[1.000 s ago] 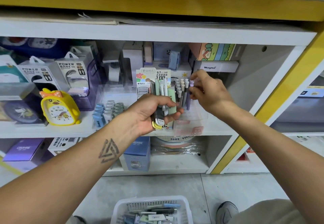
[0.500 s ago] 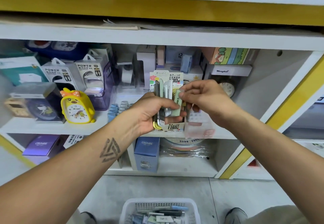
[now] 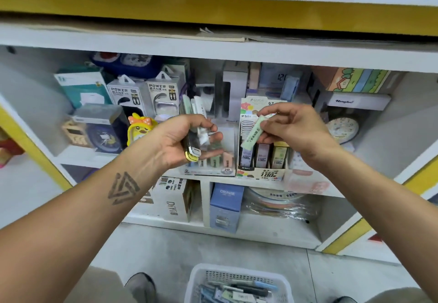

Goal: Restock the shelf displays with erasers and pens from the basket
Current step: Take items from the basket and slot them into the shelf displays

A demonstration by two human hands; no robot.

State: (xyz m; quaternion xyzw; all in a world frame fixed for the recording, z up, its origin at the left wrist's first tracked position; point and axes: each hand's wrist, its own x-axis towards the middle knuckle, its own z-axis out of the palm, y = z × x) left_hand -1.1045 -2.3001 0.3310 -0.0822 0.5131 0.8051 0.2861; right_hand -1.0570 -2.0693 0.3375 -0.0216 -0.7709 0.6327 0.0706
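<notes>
Left hand [image 3: 182, 136], centre frame, curled round a bundle of erasers [image 3: 198, 125], kept as stock close to the displays [image 3: 258, 158]. Right hand [image 3: 294, 127], right of centre, pinching one green eraser [image 3: 252, 133] before the display, probably to slot in. Basket [image 3: 237, 283] on floor, bottom centre, with pens.

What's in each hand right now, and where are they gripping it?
The right hand pinches a green eraser near its upper end. The left hand holds a bundle of erasers and pens around its middle.
</notes>
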